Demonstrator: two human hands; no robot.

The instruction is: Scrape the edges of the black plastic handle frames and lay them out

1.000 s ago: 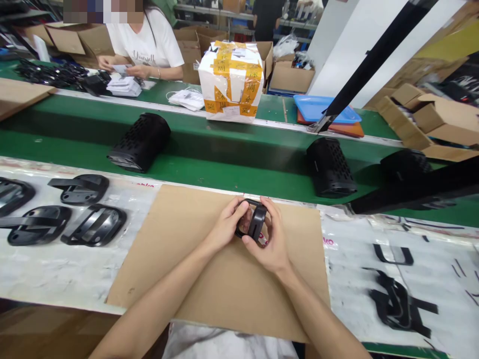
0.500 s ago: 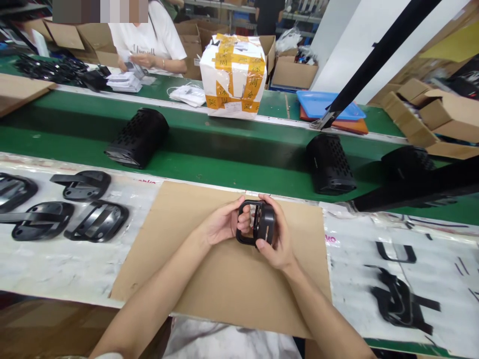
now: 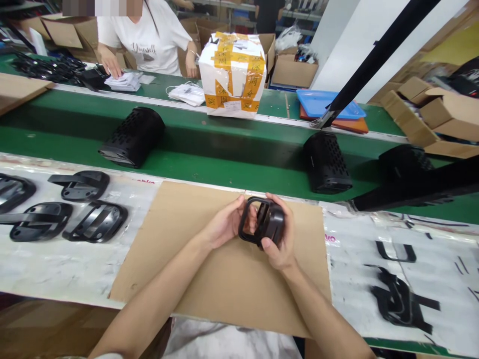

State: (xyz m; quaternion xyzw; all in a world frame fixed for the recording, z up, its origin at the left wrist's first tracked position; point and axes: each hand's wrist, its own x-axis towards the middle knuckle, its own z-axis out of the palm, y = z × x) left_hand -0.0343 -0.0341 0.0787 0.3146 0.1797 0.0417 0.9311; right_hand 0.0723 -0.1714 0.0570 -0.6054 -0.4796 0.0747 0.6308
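Note:
A black plastic part with an open frame-like handle is held above the brown cardboard sheet. My right hand wraps round its right side, thumb at the bottom front and fingers over the top. On the left, my left hand grips the frame's edge, with some fingers showing through its opening. Similar black parts with straps lie on the white surface to the left. Black strips lie in a pile at the right.
Beyond the cardboard, black perforated cylinders stand or lie on the green belt. Behind are a taped white box, a blue tray and a person in a white shirt. A black post slants at the right.
The held part has turned and shifted slightly right with my right hand. The black cylinders have moved slightly left. The person opposite has lowered their hands, one onto the white papers.

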